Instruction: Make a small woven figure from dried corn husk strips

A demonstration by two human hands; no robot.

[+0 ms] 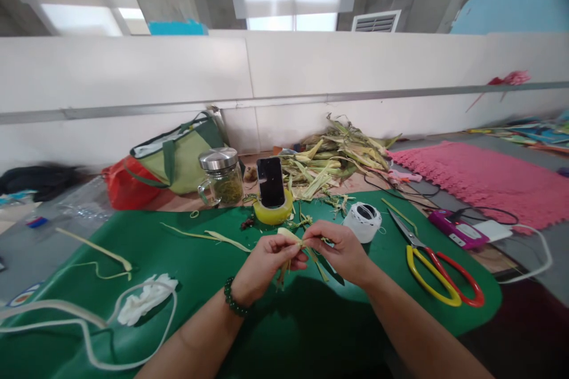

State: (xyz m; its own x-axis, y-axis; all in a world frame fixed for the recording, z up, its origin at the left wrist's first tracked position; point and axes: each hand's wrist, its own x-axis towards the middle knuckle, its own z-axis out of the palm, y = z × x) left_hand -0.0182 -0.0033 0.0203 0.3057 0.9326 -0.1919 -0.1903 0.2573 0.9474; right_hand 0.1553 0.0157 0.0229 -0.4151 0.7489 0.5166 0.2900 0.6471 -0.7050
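My left hand (272,262), with a beaded bracelet at the wrist, pinches a piece of pale corn husk (287,233) over the green mat. Close beside it, the fingertips of my right hand (340,249) are closed on the same husk, and the two hands nearly touch. Thin husk strips hang below the fingers. Behind my hands a phone (271,182) stands upright in a yellow tape roll (273,211). A spool of white thread (363,222) is just past my right hand. Husk scraps (229,240) lie to the left.
Scissors with red and yellow handles (433,272) lie at the right, near a purple power strip (460,230). A glass jar (222,179), a green bag (184,160) and a heap of corn husks (342,157) are at the back. White tissue (147,299) and a white cable (86,340) lie at the left.
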